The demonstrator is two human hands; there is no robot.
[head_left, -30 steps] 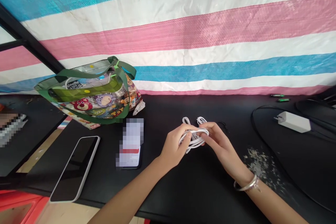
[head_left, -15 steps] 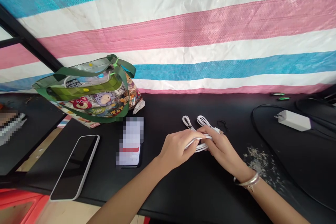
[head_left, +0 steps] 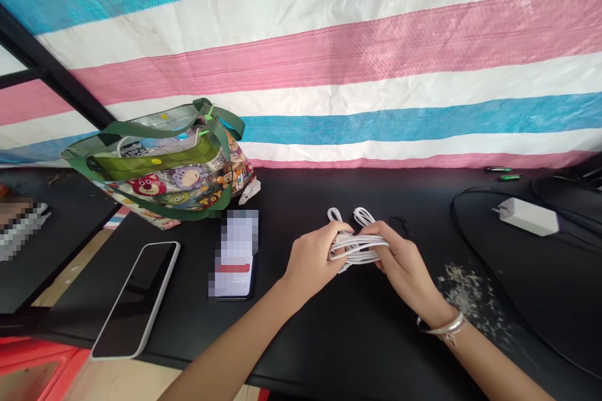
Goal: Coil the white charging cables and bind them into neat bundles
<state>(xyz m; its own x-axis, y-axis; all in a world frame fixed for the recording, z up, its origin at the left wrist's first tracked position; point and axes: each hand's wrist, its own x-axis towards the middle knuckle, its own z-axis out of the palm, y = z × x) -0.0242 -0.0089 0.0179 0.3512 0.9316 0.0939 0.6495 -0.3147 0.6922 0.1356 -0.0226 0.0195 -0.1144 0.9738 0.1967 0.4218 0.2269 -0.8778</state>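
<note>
A coiled white cable (head_left: pixel 360 242) is stretched between my two hands, just over the black table (head_left: pixel 301 332). My left hand (head_left: pixel 313 254) grips the left end of the coil, fingers curled round it. The right end is pinched by my right hand (head_left: pixel 402 260), which wears silver bangles at the wrist. Just beyond the hands lie more white cable loops (head_left: pixel 364 217), partly hidden by my fingers. A thin black tie (head_left: pixel 399 224) rests on the table beyond my right hand.
Left of my hands lie a lit phone (head_left: pixel 235 269) and a dark-screened phone (head_left: pixel 136 301). A cartoon-print clear bag (head_left: pixel 188 182) stands behind them. To the right are a white charger (head_left: pixel 529 216), black cord, pale crumbs (head_left: pixel 470 294) and green batteries (head_left: pixel 510 177).
My hands have moved slightly apart, and the cable coil between them shows more of its length. The phones, bag and charger stay where they were.
</note>
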